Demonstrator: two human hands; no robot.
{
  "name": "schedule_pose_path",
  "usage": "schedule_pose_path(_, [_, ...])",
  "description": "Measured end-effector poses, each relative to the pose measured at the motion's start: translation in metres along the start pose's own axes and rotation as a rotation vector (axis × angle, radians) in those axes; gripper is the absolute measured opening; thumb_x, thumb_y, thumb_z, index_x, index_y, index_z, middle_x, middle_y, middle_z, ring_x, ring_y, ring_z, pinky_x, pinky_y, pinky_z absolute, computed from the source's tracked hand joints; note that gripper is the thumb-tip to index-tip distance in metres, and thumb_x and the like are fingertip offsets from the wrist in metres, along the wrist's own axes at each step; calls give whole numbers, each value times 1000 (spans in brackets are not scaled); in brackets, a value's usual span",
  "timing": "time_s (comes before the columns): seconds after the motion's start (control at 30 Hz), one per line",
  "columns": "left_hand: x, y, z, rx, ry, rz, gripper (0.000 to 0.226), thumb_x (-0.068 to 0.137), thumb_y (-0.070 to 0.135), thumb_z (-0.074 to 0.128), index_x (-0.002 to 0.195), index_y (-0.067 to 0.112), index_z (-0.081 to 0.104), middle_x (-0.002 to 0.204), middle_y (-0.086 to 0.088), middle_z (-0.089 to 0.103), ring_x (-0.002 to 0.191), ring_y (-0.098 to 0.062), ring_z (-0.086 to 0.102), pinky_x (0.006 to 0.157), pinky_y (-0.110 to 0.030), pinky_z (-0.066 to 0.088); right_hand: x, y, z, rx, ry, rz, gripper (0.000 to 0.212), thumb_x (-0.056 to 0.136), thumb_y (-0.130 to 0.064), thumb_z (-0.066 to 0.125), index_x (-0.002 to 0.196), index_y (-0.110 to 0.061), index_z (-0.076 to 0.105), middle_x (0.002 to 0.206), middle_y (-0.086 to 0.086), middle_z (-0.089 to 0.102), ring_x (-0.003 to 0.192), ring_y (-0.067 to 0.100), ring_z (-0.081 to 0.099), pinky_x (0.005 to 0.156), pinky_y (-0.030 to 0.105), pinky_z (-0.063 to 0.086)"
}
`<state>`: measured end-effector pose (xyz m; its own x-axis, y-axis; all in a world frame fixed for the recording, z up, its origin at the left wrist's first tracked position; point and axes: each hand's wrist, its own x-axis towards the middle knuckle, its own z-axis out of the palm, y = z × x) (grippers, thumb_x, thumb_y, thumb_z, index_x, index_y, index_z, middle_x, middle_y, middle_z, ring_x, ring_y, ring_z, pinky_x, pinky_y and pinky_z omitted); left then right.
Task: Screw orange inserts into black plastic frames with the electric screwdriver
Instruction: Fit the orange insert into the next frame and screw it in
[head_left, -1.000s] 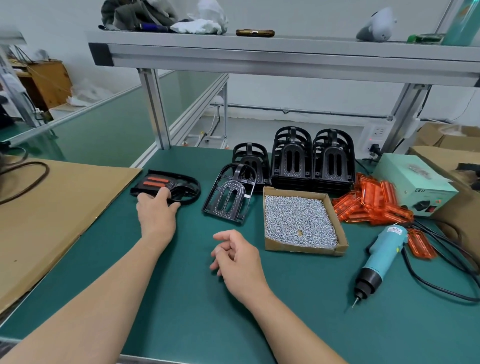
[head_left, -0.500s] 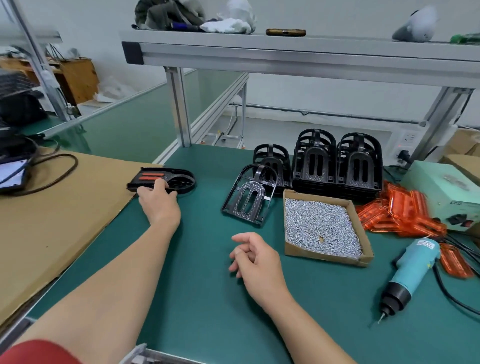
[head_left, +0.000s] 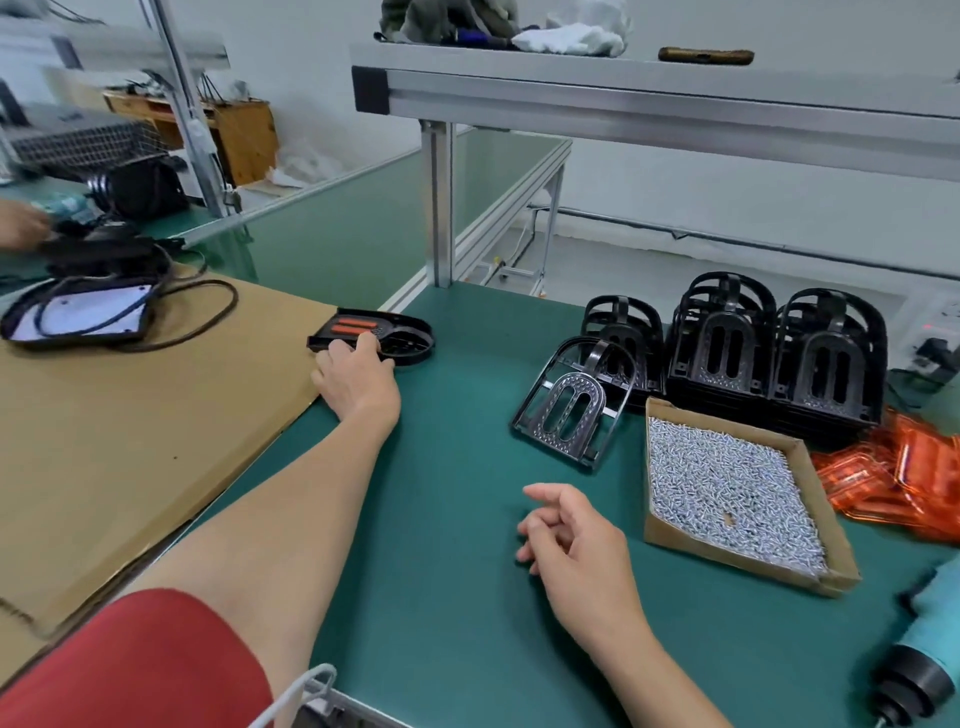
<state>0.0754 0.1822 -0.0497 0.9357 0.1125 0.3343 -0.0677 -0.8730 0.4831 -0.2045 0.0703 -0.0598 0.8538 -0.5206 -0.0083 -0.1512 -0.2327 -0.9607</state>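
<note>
A black plastic frame (head_left: 402, 340) with two orange inserts (head_left: 349, 327) fitted in it lies flat at the edge of the cardboard sheet. My left hand (head_left: 358, 379) rests on its near edge with fingers stretched over it. My right hand (head_left: 571, 540) lies on the green mat, loosely curled and holding nothing. Another black frame (head_left: 569, 405) leans against stacks of black frames (head_left: 779, 353). Loose orange inserts (head_left: 904, 478) are piled at the right. The teal electric screwdriver (head_left: 924, 654) lies at the bottom right edge, partly cut off.
An open cardboard box of screws (head_left: 727, 493) sits between my right hand and the inserts. A brown cardboard sheet (head_left: 130, 415) covers the table's left part, with a cabled black device (head_left: 78, 317) on it. Another person's hand (head_left: 21, 223) shows at far left. An aluminium shelf (head_left: 623, 98) runs overhead.
My left hand has slid the frame with inserts leftward to the cardboard's edge. The view has turned left. My right hand has stayed in place on the mat.
</note>
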Motion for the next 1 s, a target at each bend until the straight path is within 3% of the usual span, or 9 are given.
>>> schedule_pose_path(0.33, [15,-1,11,66,13,23,21,97,33,60,115,20,60,120,-10,58,117,-30,44,94,-41,32,33,-18,20,-33,-94,18,26,96,-2,52,104,-24,62,87,8,68,60,11,69,58,24,56])
schedule_pose_path(0.5, [25,-1,15,95,8,23,22,97,35,60,114,21,61,121,-9,60,119,-30,44,93,-42,32,42,-14,29,-73,-89,-8,24,95,-7,55,99,-30,63,82,3,68,57,12,68,61,38,59])
schedule_pose_path(0.6, [35,-1,19,123,12,28,21,97,34,59,112,20,61,119,-10,61,119,-30,45,94,-42,31,47,-13,32,-112,-98,-47,23,95,-9,56,99,-31,62,80,4,67,54,12,65,55,30,54])
schedule_pose_path(0.77, [48,0,26,172,19,54,21,98,34,57,113,20,62,121,-10,63,120,-30,46,96,-42,31,49,-10,36,-156,-91,-87,21,94,-13,56,99,-32,62,76,0,67,56,15,64,66,37,56])
schedule_pose_path(1.0, [62,2,32,209,18,67,24,100,36,52,114,19,61,122,-9,62,123,-29,45,97,-42,30,50,-8,35,-151,-98,-100,19,94,-13,56,102,-29,64,77,4,66,63,24,64,69,39,55])
